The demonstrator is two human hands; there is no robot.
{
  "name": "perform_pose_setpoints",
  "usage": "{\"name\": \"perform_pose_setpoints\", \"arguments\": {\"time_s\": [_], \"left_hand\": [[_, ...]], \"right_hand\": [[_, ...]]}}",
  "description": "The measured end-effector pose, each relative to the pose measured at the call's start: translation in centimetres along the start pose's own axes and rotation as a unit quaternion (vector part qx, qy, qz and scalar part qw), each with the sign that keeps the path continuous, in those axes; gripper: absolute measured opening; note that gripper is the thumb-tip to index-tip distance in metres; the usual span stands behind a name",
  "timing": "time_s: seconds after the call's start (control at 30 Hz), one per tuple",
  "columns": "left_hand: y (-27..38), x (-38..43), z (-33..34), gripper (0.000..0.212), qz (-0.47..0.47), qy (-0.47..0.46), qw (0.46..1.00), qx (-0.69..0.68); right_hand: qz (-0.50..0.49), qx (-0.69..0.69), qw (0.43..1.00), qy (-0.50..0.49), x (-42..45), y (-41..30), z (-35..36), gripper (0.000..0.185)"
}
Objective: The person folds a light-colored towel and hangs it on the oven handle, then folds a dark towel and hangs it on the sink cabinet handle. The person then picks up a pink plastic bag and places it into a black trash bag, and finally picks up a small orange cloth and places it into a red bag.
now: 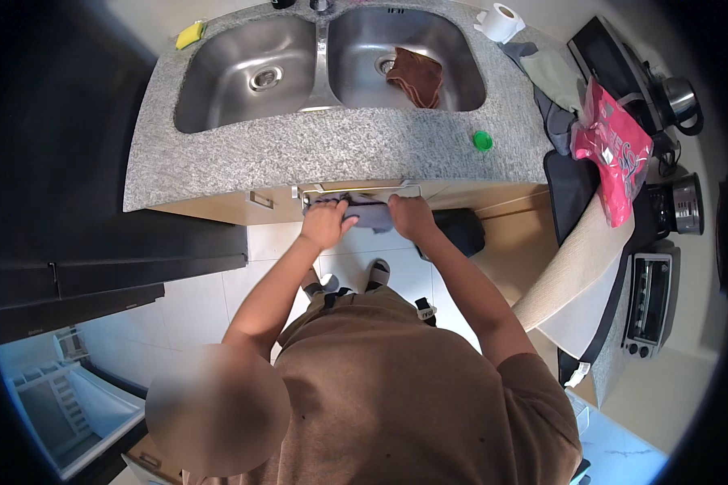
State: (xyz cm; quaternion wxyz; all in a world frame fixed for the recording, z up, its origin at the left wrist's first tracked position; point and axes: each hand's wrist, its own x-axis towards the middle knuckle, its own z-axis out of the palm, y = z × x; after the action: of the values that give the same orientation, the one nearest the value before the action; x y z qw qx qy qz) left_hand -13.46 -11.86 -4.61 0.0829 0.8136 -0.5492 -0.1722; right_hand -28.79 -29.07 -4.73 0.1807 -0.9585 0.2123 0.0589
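Note:
A grey cloth [373, 217] hangs at the cabinet front just below the countertop edge, by a metal rail [364, 187]. My left hand [324, 223] lies over the cloth's left part, fingers bent over its upper edge and thumb out to the side. At the cloth's right end, my right hand [411, 216] is closed on it, close to the right end of the rail. The fingertips of both hands are partly hidden. Above them, the granite countertop [267, 154] holds a double steel sink, with a brown cloth [417, 79] in its right basin [352, 73].
A green bottle cap [482, 141] lies on the counter. On the right are a paper roll [501, 23], grey-green cloths [552, 79], a pink plastic bag [613, 151] and a toaster oven [650, 303]. A yellow sponge [189, 36] sits at the left. A black bin-like object [461, 230] stands below.

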Motion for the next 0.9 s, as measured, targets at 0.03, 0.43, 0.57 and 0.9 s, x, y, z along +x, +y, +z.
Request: {"name": "perform_pose_setpoints", "arguments": {"time_s": [0.03,0.43,0.57,0.9], "left_hand": [[0.1,0.8,-1.0,0.057,-0.032,-0.069,0.997,-0.01],[-0.3,1.6,-2.4,0.035,-0.036,-0.045,0.993,-0.106],[-1.8,-2.9,-1.0,0.026,0.082,0.166,0.976,-0.115],[-6.8,-6.5,9.3,0.063,-0.271,0.161,0.911,-0.264]], "right_hand": [[-0.01,0.025,0.998,0.061,-0.2,-0.2,-0.3,0.008],[0.093,0.399,0.899,0.154,-1.3,3.9,14.5,0.05],[0.203,0.374,0.905,0.015,0.8,1.1,12.0,0.052],[0.17,0.467,0.868,0.009,-0.4,3.0,15.3,0.054]]}}
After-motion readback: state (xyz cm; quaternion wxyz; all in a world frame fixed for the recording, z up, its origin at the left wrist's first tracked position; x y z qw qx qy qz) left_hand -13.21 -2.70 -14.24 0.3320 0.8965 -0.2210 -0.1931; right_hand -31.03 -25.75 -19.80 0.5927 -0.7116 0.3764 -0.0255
